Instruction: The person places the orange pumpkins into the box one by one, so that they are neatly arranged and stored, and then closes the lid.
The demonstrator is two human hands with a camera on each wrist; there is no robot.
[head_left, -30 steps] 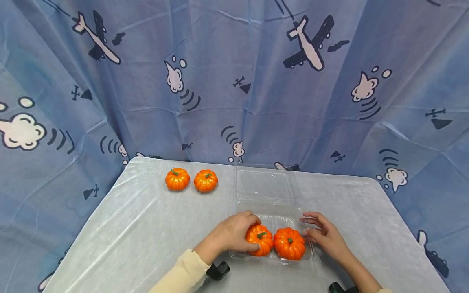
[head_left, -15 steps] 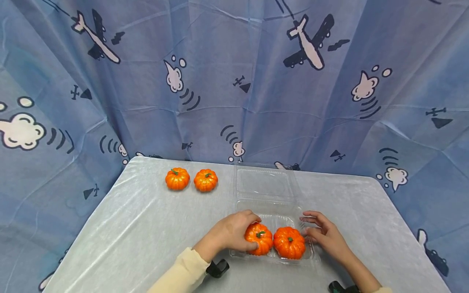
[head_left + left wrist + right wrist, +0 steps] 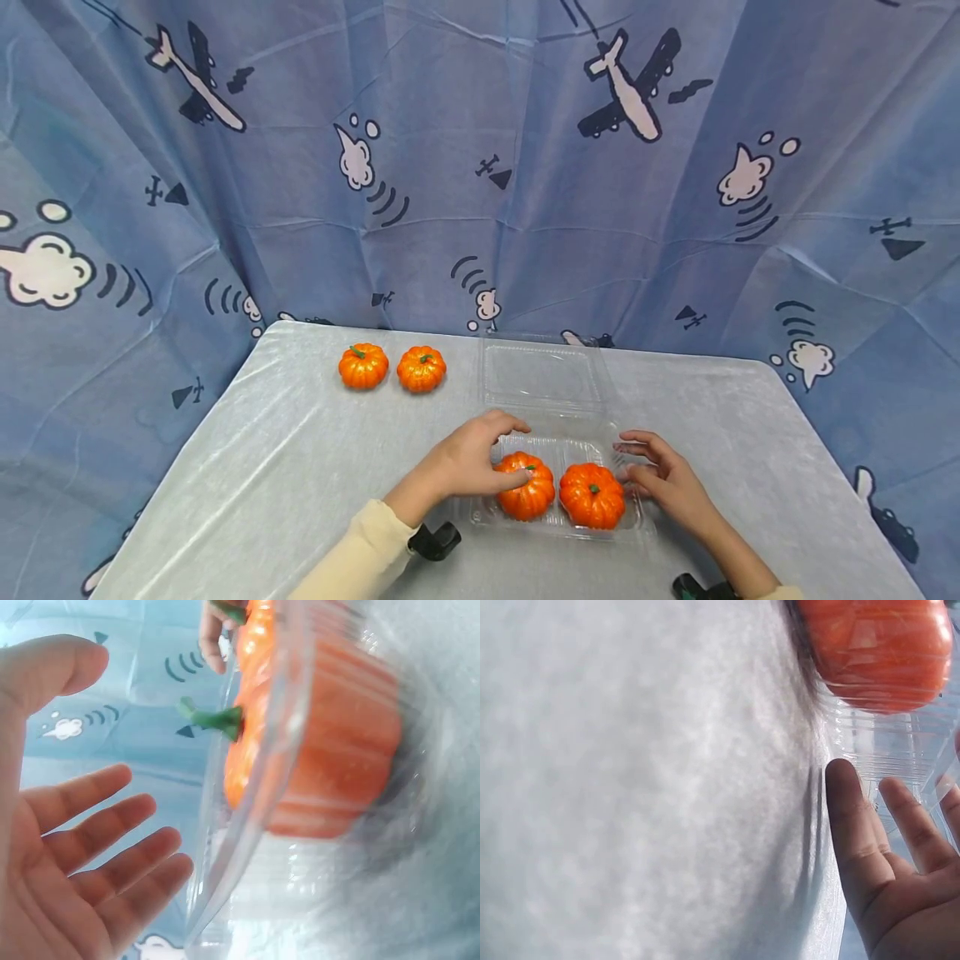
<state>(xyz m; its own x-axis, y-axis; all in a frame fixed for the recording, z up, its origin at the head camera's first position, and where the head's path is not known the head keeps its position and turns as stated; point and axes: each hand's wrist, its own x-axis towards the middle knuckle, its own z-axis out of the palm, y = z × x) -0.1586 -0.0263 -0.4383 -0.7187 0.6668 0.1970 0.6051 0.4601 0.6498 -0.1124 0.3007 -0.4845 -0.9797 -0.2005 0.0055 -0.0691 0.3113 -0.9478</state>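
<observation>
Two small orange pumpkins sit side by side in a clear plastic clamshell box (image 3: 558,531), its lid (image 3: 542,375) folded back flat. My left hand (image 3: 480,454) hovers over the left pumpkin (image 3: 525,497) with thumb and fingers spread apart. In the left wrist view that hand (image 3: 90,862) is off the pumpkin (image 3: 330,750), its palm facing the box wall. My right hand (image 3: 671,483) is at the box's right side, beside the right pumpkin (image 3: 592,497). From the right wrist, its relaxed fingers (image 3: 919,825) lie along the clear wall, holding nothing.
Two more orange pumpkins, one at the far left (image 3: 363,367) and one beside it (image 3: 422,370), stand on the white-covered table (image 3: 285,467). A blue curtain (image 3: 420,167) printed with airplanes hangs behind the table's back edge.
My left hand has let go of the left pumpkin and lifted slightly up and left, its fingers opening. That pumpkin now rests in the box. The right hand has stayed in place.
</observation>
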